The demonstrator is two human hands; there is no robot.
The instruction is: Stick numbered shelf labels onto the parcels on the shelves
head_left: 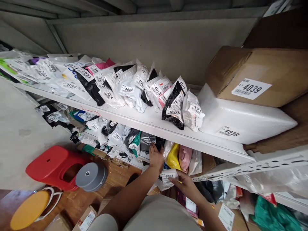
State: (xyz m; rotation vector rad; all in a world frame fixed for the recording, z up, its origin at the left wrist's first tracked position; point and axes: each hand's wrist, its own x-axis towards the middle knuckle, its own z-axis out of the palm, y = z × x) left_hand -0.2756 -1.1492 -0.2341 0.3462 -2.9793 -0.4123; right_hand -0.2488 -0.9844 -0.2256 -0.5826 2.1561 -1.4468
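— Where's your label sheet (168, 175)?
— Pinched between the thumb and fingers of your right hand (187, 183), jutting left from that grip. Its printed 4004 faces you upright, rows running crosswise; I can't tell its long axis.
— And your left hand (157, 158)?
— Beyond that grip, leftward, by the dark grey parcel (146, 141); I can't tell whether it's clasping anything.
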